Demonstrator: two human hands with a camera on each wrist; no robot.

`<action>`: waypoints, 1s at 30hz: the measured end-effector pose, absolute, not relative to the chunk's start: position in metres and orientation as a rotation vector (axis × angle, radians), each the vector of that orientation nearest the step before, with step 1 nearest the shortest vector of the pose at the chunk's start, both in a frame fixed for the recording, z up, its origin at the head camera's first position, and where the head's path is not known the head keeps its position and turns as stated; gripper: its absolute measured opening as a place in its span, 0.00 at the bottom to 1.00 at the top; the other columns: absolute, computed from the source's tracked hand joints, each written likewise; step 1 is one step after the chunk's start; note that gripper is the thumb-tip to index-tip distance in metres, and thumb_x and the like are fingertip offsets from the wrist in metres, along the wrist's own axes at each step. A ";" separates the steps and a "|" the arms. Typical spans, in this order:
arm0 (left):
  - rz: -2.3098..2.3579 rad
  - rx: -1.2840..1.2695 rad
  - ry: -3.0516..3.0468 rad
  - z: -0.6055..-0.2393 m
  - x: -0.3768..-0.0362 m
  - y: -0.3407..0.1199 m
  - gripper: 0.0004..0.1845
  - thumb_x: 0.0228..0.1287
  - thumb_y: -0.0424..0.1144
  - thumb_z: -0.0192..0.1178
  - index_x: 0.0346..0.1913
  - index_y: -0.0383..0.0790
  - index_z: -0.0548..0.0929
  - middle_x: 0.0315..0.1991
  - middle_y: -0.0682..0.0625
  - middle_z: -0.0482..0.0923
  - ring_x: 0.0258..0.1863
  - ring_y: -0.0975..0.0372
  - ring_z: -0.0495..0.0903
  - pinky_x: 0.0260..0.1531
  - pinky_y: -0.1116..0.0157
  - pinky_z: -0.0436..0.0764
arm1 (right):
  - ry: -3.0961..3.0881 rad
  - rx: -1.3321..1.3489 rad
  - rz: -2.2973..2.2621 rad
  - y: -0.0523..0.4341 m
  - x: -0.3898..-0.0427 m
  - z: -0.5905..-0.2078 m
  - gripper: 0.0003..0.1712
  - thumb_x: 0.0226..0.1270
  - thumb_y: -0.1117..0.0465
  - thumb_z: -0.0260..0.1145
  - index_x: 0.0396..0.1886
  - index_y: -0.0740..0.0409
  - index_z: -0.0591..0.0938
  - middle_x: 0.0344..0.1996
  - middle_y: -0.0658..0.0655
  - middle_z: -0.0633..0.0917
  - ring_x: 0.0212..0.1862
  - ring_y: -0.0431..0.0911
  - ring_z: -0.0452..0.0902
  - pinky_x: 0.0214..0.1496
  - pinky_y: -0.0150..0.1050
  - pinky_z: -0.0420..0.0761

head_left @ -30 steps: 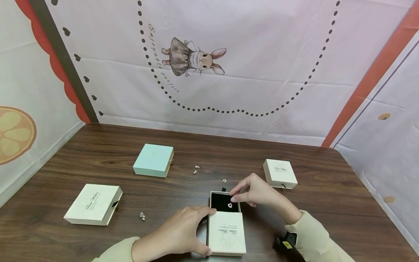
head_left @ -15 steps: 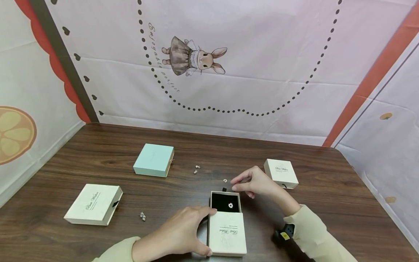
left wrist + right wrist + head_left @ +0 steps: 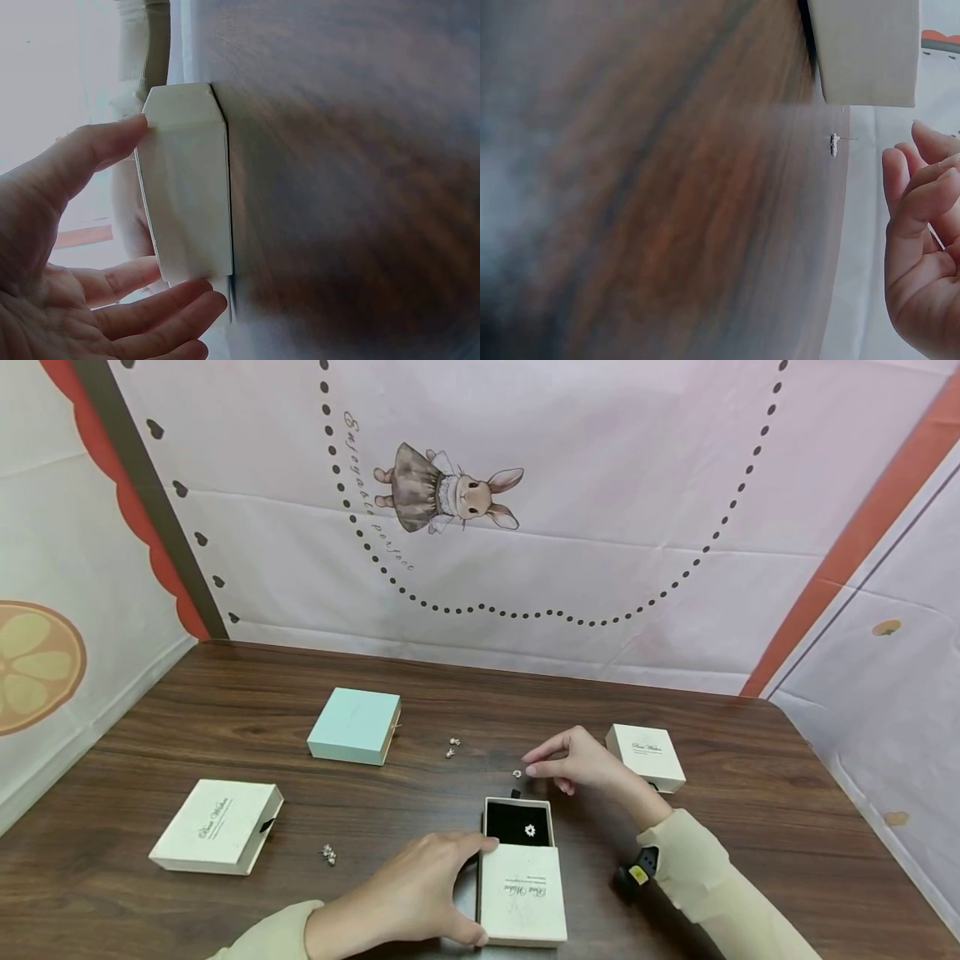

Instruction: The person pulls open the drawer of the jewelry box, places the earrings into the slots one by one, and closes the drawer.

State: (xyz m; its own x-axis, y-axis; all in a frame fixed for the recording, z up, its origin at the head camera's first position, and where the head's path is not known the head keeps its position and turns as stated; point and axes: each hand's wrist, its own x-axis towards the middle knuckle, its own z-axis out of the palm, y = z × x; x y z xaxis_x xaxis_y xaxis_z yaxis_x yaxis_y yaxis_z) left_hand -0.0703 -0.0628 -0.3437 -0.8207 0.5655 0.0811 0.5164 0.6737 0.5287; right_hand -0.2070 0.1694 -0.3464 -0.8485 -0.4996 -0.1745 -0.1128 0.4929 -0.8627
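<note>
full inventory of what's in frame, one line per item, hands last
Cream cardboard drawer box: 1, slid open, near centre.
Black-lined tray: 1, holds a small silver flower earring.
Loose silver earring: 1, on the wood just beyond the tray.
Small silver earring pairs: 2, at centre and front left.
Closed cream boxes: 2, left and right.
Mint-green box: 1, back left.
Dark wooden table: 1.
Left hand: grips the drawer box.
Right hand: fingertips at the loose earring.

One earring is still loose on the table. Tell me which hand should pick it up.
Right. The right hand has its fingertips beside the loose earring, while the left hand grips the open box.
</note>
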 end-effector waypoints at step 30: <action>0.835 0.903 2.780 -0.343 -0.071 -0.062 0.41 0.27 0.51 0.75 0.53 0.43 0.76 0.49 0.51 0.78 0.47 0.59 0.76 0.44 0.62 0.76 | 2.226 -0.470 -1.169 0.162 -0.228 -0.353 0.12 0.55 0.63 0.67 0.39 0.64 0.84 0.08 0.50 0.75 0.10 0.37 0.64 0.15 0.29 0.69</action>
